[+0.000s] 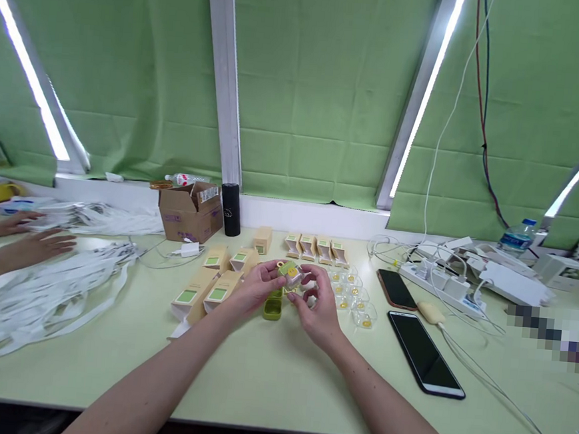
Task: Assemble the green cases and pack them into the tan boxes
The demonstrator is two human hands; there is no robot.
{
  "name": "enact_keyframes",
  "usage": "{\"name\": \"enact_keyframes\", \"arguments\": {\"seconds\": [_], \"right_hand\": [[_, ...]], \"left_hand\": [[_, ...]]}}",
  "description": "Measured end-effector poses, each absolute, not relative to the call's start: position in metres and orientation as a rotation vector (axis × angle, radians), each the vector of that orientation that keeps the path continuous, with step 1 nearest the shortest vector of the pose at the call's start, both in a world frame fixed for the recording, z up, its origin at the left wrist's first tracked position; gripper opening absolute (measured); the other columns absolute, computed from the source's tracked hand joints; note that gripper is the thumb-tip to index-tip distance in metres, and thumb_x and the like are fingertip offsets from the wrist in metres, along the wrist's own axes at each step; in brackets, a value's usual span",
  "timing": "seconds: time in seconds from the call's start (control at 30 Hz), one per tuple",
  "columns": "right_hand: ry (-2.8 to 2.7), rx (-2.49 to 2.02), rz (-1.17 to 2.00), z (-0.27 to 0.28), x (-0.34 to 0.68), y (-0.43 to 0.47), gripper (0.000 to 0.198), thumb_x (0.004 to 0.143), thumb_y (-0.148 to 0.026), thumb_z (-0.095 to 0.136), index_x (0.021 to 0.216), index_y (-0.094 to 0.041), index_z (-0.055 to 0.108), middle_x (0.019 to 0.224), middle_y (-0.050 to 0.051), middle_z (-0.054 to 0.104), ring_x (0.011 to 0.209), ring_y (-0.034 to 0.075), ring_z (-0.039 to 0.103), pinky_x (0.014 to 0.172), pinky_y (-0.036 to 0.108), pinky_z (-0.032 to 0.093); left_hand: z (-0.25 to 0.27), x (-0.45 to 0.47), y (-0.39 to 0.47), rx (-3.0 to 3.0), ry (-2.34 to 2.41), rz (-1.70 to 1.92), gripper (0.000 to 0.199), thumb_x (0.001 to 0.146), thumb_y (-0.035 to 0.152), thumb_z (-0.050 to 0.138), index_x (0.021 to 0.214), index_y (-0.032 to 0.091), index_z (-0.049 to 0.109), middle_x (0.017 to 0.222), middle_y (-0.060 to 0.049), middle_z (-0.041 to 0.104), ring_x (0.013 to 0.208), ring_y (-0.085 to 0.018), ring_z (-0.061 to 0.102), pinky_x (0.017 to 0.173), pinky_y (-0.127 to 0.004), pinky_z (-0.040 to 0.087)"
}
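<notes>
Between my hands is a small clear plastic case (292,275) with green and yellow inside. My left hand (258,287) pinches it from the left with thumb and fingers. On the other side, the fingers of my right hand (318,305) are closed against its edge. Just below my hands, a small olive-green box (273,308) stands open on the table, its upper part partly hidden. Several clear plastic shells (363,314) with yellow centres lie to the right of my right hand. Kraft cardboard boxes (194,294) with green labels lie beside my left hand.
Small opened cartons (308,247) stand in a row behind my hands. Two phones (426,353) and a power strip (442,286) with cables are at right. A brown carton (189,212) and black cylinder (230,210) stand behind. At left, another person's hands (31,250) are over white straps (57,292).
</notes>
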State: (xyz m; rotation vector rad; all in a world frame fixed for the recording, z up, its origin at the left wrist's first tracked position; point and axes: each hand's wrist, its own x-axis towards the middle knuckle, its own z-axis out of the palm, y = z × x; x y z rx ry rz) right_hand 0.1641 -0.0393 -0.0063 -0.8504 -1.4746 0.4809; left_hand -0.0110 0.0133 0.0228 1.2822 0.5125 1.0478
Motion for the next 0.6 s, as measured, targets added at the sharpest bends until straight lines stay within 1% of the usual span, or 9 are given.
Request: {"name": "enact_keyframes", "arguments": {"seconds": [0.1, 0.17, 0.2, 0.27, 0.33, 0.37, 0.43, 0.5, 0.6], "right_hand": [[-1.473, -0.859, 0.481, -0.008, 0.164, -0.036, 0.045, 0.084, -0.026, 0.077, 0.127, -0.029, 0.062, 0.128, 0.008, 0.063, 0.101, 0.022, 0.063, 0.067, 0.031, 0.056], [-1.425, -0.871, 0.562, -0.010, 0.163, -0.033, 0.043, 0.084, -0.031, 0.079, 0.124, -0.028, 0.064, 0.122, 0.008, 0.067, 0.100, 0.022, 0.065, 0.070, 0.032, 0.058], [-1.387, -0.869, 0.639, -0.011, 0.163, -0.032, 0.042, 0.084, -0.034, 0.080, 0.123, -0.027, 0.065, 0.117, 0.008, 0.069, 0.096, 0.022, 0.067, 0.070, 0.033, 0.058], [-1.298, -0.831, 0.831, -0.012, 0.162, -0.029, 0.045, 0.084, -0.042, 0.082, 0.122, -0.026, 0.065, 0.102, 0.006, 0.072, 0.084, 0.021, 0.069, 0.069, 0.034, 0.060], [-1.208, -0.762, 0.994, -0.012, 0.162, -0.026, 0.049, 0.082, -0.048, 0.084, 0.120, -0.024, 0.066, 0.092, 0.004, 0.073, 0.071, 0.018, 0.067, 0.066, 0.035, 0.061], [-1.171, -0.732, 1.049, -0.012, 0.163, -0.025, 0.050, 0.080, -0.051, 0.086, 0.118, -0.024, 0.066, 0.093, 0.003, 0.074, 0.068, 0.017, 0.067, 0.066, 0.035, 0.061], [-1.104, -0.703, 1.112, -0.010, 0.165, -0.023, 0.051, 0.077, -0.053, 0.089, 0.113, -0.023, 0.067, 0.100, 0.005, 0.074, 0.069, 0.016, 0.068, 0.065, 0.034, 0.062], [-1.058, -0.708, 1.144, -0.008, 0.166, -0.022, 0.053, 0.075, -0.053, 0.090, 0.112, -0.023, 0.067, 0.108, 0.006, 0.073, 0.073, 0.018, 0.071, 0.064, 0.033, 0.062], [-1.037, -0.741, 1.142, -0.007, 0.167, -0.022, 0.054, 0.074, -0.050, 0.090, 0.114, -0.023, 0.065, 0.115, 0.006, 0.070, 0.073, 0.018, 0.073, 0.062, 0.033, 0.061]], "left_hand": [[0.021, -0.008, 0.011, 1.329, 0.581, 1.070, 0.071, 0.059, 0.048, 0.102, 0.115, 0.018, 0.071, 0.098, -0.009, 0.078, 0.090, -0.023, 0.074, 0.079, -0.032, 0.057], [0.020, -0.007, 0.011, 1.360, 0.641, 1.112, 0.071, 0.056, 0.048, 0.103, 0.111, 0.018, 0.070, 0.094, -0.007, 0.077, 0.088, -0.021, 0.073, 0.076, -0.030, 0.056], [0.019, -0.006, 0.011, 1.378, 0.665, 1.138, 0.071, 0.054, 0.051, 0.103, 0.107, 0.018, 0.070, 0.092, -0.007, 0.077, 0.087, -0.021, 0.073, 0.076, -0.030, 0.055], [0.018, -0.005, 0.012, 1.420, 0.702, 1.197, 0.070, 0.055, 0.062, 0.099, 0.100, 0.018, 0.069, 0.089, -0.007, 0.076, 0.085, -0.021, 0.072, 0.075, -0.030, 0.055], [0.017, -0.003, 0.013, 1.450, 0.741, 1.254, 0.068, 0.062, 0.074, 0.090, 0.094, 0.017, 0.070, 0.084, -0.006, 0.074, 0.082, -0.021, 0.071, 0.074, -0.030, 0.054], [0.017, -0.003, 0.013, 1.454, 0.763, 1.269, 0.068, 0.066, 0.077, 0.086, 0.094, 0.017, 0.070, 0.081, -0.005, 0.073, 0.081, -0.021, 0.070, 0.072, -0.030, 0.054], [0.017, -0.002, 0.012, 1.449, 0.799, 1.271, 0.067, 0.073, 0.078, 0.081, 0.101, 0.018, 0.070, 0.078, -0.004, 0.072, 0.079, -0.021, 0.070, 0.069, -0.029, 0.053], [0.016, -0.002, 0.010, 1.454, 0.825, 1.252, 0.068, 0.075, 0.075, 0.080, 0.110, 0.018, 0.069, 0.082, -0.004, 0.073, 0.078, -0.020, 0.069, 0.067, -0.027, 0.051], [0.015, -0.002, 0.009, 1.501, 0.878, 1.241, 0.069, 0.076, 0.075, 0.079, 0.114, 0.018, 0.068, 0.086, -0.005, 0.075, 0.073, -0.017, 0.067, 0.064, -0.026, 0.048]]}}
